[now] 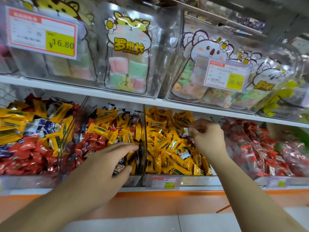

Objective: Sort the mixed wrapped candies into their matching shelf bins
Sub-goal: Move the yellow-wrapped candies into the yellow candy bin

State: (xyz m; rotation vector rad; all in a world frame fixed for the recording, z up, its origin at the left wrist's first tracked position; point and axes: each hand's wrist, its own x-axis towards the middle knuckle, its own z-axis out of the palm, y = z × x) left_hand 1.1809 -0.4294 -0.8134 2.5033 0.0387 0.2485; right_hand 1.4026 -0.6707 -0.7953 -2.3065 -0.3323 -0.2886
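Note:
My right hand (208, 137) hovers over the yellow candy bin (168, 141) and pinches a small white-and-green wrapped candy (186, 131) between thumb and fingers. Another white-and-green candy (184, 154) lies among the yellow ones. My left hand (111, 159) reaches into the mixed bin (107, 131) of yellow, red and dark wrappers, fingers extended among the candies by the clear divider (145, 139); whether it holds anything is hidden. A second mixed bin (33, 131) stands at the far left. A bin of red candies (260, 148) is on the right.
Above, a white shelf (100, 92) carries clear tubs of bagged soft sweets with price tags. A price label (163, 182) hangs on the lower bin's front. An orange shelf edge (150, 198) runs below the bins.

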